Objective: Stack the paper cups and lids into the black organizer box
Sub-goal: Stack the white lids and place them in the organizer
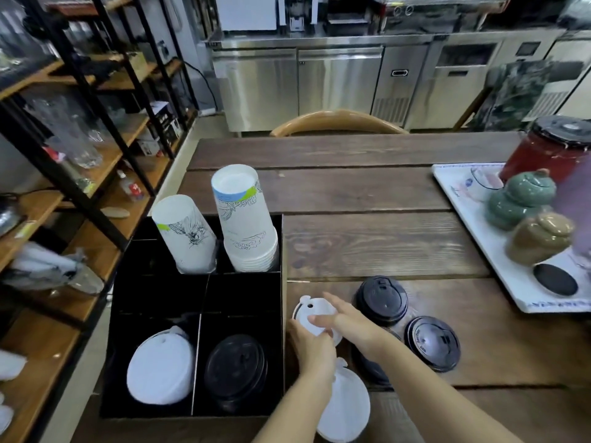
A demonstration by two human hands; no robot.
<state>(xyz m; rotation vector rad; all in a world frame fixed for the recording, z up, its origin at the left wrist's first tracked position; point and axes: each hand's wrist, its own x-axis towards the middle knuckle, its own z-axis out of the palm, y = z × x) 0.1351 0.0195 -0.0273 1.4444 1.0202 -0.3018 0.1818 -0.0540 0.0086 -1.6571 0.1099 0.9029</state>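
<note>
The organizer box (160, 295) sits on the bench (351, 193) at lower left of the frame. A left cup stack (187, 233) and a right cup stack (244, 219) stand in its upper compartments, and a left lid pile (160, 369) and a right lid pile (235, 370) lie in its lower ones. Just right of the box the left hand (311, 346) holds a loose lid (315, 314), with the right hand (345, 321) on top. A second lid (345, 407) lies below it, and an upper lid (382, 298) and a lower lid (433, 342) lie further right. A tray (473, 225) with jars (524, 199) lies at the right edge, a shelf rack (96, 155) stands at the left, and a chair (335, 121) is behind the bench

Forearms converging — left hand (311, 345) curled on the rim of the white lid (312, 310), right hand (350, 321) straight-fingered atop it
</note>
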